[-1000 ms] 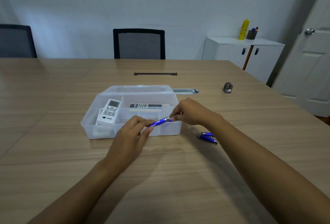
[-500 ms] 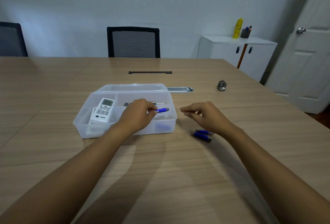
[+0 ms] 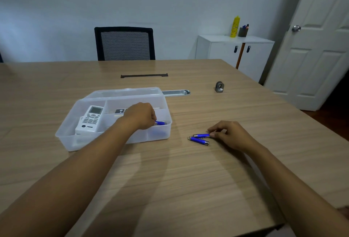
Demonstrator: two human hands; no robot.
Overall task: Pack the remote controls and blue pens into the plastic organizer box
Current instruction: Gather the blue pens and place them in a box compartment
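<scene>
A clear plastic organizer box [image 3: 66,136] sits on the wooden table, left of centre. A white remote [image 3: 90,118] lies in its left compartment, and a second remote [image 3: 120,111] at the back is partly hidden by my left hand [image 3: 140,114]. That hand is inside the box's right compartment, shut on a blue pen [image 3: 160,123] held low over it. To the right of the box, two blue pens [image 3: 198,140] lie on the table. My right hand [image 3: 229,134] rests on them, with fingertips pinching the end of the upper pen [image 3: 201,135].
A metal tray [image 3: 176,92] lies just behind the box. A small grey metal piece [image 3: 219,87] stands further right, and a black cable slot [image 3: 144,75] sits mid-table. A black chair [image 3: 124,43] stands at the far edge, a white cabinet [image 3: 234,51] and door at right.
My left hand took the blue pen alone and lowered it into the box's right compartment. My right hand let go of it and moved right and down onto the two pens on the table.
</scene>
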